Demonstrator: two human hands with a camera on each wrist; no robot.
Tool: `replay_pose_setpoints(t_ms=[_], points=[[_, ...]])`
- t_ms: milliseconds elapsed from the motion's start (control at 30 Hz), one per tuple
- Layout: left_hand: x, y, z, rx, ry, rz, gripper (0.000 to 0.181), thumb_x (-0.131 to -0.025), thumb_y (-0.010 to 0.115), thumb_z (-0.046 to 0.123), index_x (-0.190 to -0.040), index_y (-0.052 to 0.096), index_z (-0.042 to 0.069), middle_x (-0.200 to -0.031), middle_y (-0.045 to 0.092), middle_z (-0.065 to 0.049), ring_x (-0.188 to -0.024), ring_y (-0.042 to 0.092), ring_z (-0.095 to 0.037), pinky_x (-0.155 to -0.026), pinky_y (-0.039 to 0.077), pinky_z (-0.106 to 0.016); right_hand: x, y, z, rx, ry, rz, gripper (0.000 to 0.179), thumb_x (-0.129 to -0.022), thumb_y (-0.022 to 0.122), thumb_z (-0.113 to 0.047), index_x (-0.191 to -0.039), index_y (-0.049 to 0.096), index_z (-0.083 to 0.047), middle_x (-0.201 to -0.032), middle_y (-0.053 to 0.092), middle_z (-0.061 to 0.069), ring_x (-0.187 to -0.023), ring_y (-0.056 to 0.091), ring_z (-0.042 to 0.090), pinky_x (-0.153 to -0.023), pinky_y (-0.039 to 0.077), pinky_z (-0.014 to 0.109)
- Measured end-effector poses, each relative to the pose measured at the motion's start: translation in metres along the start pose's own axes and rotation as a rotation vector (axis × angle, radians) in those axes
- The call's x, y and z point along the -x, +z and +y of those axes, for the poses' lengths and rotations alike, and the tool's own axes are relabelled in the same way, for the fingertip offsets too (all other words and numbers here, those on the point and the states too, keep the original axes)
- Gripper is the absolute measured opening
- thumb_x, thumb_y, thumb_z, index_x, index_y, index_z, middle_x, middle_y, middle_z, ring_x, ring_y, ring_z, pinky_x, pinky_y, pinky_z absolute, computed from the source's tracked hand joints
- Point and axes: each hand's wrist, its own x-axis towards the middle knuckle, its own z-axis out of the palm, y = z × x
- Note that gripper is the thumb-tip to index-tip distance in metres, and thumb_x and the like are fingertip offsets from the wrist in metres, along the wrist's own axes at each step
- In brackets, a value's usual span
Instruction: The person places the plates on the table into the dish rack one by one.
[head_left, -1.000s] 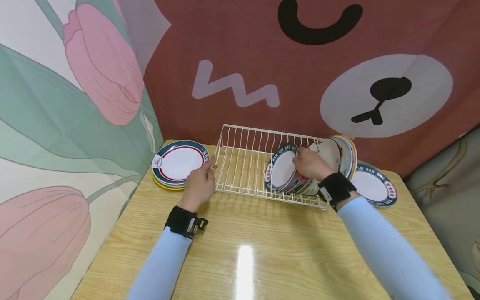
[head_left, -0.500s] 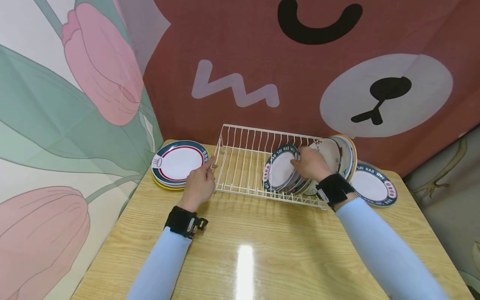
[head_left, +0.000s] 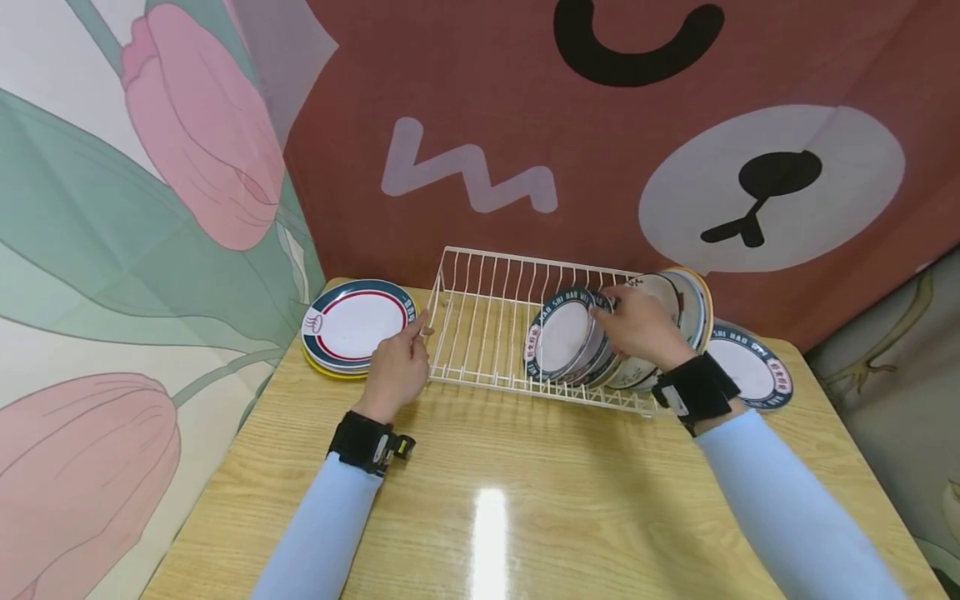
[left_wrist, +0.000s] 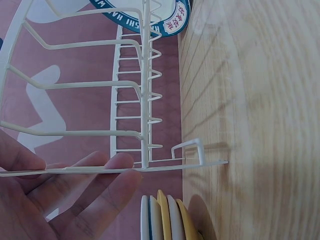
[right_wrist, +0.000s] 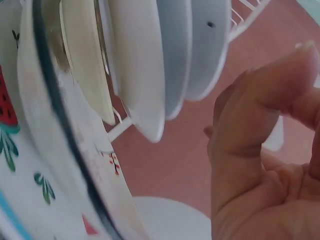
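Note:
My left hand (head_left: 397, 371) grips the left end of a white wire dish rack (head_left: 487, 317); the left wrist view shows its fingers (left_wrist: 107, 185) around the end wire. A small plate (head_left: 564, 335) with a dark blue lettered rim leans at the front of several dishes in the rack. My right hand (head_left: 641, 325) is just right of that plate's upper edge, its fingertips near the rims. In the right wrist view the fingers (right_wrist: 245, 135) are loosely bent with nothing between them, beside the pale plates (right_wrist: 137, 75).
Left of the rack lies a stack of plates (head_left: 360, 325), blue-rimmed on top and yellow beneath. Larger dishes (head_left: 701, 304) stand at the rack's right end. Behind it a lettered plate (head_left: 742, 367) rests on the wooden table (head_left: 420, 517). A printed cloth (head_left: 480, 83) hangs behind.
The small lettered plate has shifted slightly left and settled among the other dishes. My right hand has let go of it and moved a little right. The left hand stays on the rack.

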Motion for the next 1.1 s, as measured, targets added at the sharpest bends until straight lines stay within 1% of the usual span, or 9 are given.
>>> replay_pose_setpoints(t_ms=[33,100,267,367,533,667,800,1000,1100], points=[[0.0,0.0,0.0,-0.001,0.002,0.001,0.045,-0.1,0.037,0.013,-0.145,0.044,0.012,-0.115,0.068,-0.003,-0.047,0.044,-0.017,-0.05,0.038,-0.035,0.002,-0.003,0.001,-0.013,-0.005,0.009,0.061,-0.101,0.047,-0.038,-0.147,0.034,-0.001,-0.052,0.056,0.008,-0.048,0.057,0.029,-0.047,0.044,0.036],[0.0,0.0,0.0,0.0,0.0,0.004,0.045,-0.1,0.038,0.013,-0.145,0.045,0.012,-0.115,0.068,-0.001,-0.047,0.044,-0.017,-0.05,0.038,-0.035,0.007,-0.009,0.003,-0.02,-0.025,0.036,0.063,-0.1,0.045,-0.043,-0.146,0.035,-0.001,-0.053,0.057,0.009,-0.046,0.057,0.027,-0.051,0.045,0.038],[-0.001,0.0,0.0,-0.004,0.002,0.005,0.045,-0.1,0.039,0.012,-0.145,0.045,0.013,-0.113,0.067,0.0,-0.05,0.046,-0.016,-0.05,0.039,-0.035,0.02,-0.027,0.014,-0.078,-0.027,0.118,0.066,-0.099,0.045,-0.05,-0.145,0.039,-0.003,-0.072,0.062,0.016,-0.051,0.059,0.023,-0.055,0.053,0.043],[-0.001,0.0,0.0,-0.007,0.002,0.008,0.046,-0.1,0.039,0.012,-0.145,0.044,0.015,-0.113,0.067,0.0,-0.05,0.047,-0.015,-0.051,0.039,-0.035,0.03,-0.037,0.023,-0.117,-0.011,0.169,0.067,-0.097,0.046,-0.052,-0.144,0.041,-0.004,-0.08,0.061,0.018,-0.055,0.06,0.024,-0.052,0.053,0.041],[-0.001,-0.001,0.001,-0.002,-0.003,0.005,0.046,-0.1,0.039,0.012,-0.145,0.044,0.015,-0.113,0.067,0.0,-0.05,0.047,-0.015,-0.051,0.039,-0.035,0.047,-0.053,0.041,-0.168,0.009,0.264,0.068,-0.097,0.046,-0.054,-0.143,0.043,-0.004,-0.079,0.06,0.018,-0.059,0.06,0.026,-0.053,0.053,0.034],[0.0,-0.001,0.001,0.002,-0.009,-0.001,0.046,-0.1,0.039,0.012,-0.146,0.043,0.016,-0.115,0.067,-0.001,-0.05,0.046,-0.016,-0.052,0.039,-0.034,0.06,-0.064,0.059,-0.233,0.031,0.32,0.068,-0.097,0.046,-0.053,-0.144,0.041,-0.004,-0.086,0.059,0.018,-0.064,0.061,0.025,-0.054,0.055,0.029],[0.0,-0.001,0.002,0.003,-0.014,0.002,0.046,-0.1,0.039,0.012,-0.146,0.043,0.016,-0.115,0.067,-0.002,-0.051,0.047,-0.016,-0.052,0.039,-0.035,0.072,-0.072,0.08,-0.292,0.091,0.348,0.069,-0.097,0.045,-0.052,-0.146,0.037,-0.005,-0.092,0.056,0.013,-0.069,0.061,0.022,-0.055,0.056,0.028],[-0.001,0.0,0.002,-0.001,-0.009,0.001,0.046,-0.1,0.037,0.012,-0.145,0.044,0.012,-0.114,0.067,0.0,-0.053,0.048,-0.015,-0.052,0.04,-0.035,0.084,-0.076,0.109,-0.379,0.195,0.369,0.069,-0.097,0.044,-0.052,-0.148,0.035,-0.007,-0.09,0.057,0.002,-0.071,0.059,0.015,-0.057,0.056,0.025],[-0.001,0.0,0.002,0.001,-0.011,-0.001,0.045,-0.1,0.037,0.013,-0.145,0.044,0.011,-0.113,0.067,0.0,-0.052,0.048,-0.015,-0.052,0.04,-0.035,0.088,-0.076,0.123,-0.402,0.244,0.379,0.069,-0.097,0.044,-0.052,-0.149,0.033,-0.008,-0.091,0.055,0.0,-0.071,0.059,0.012,-0.057,0.056,0.024]])
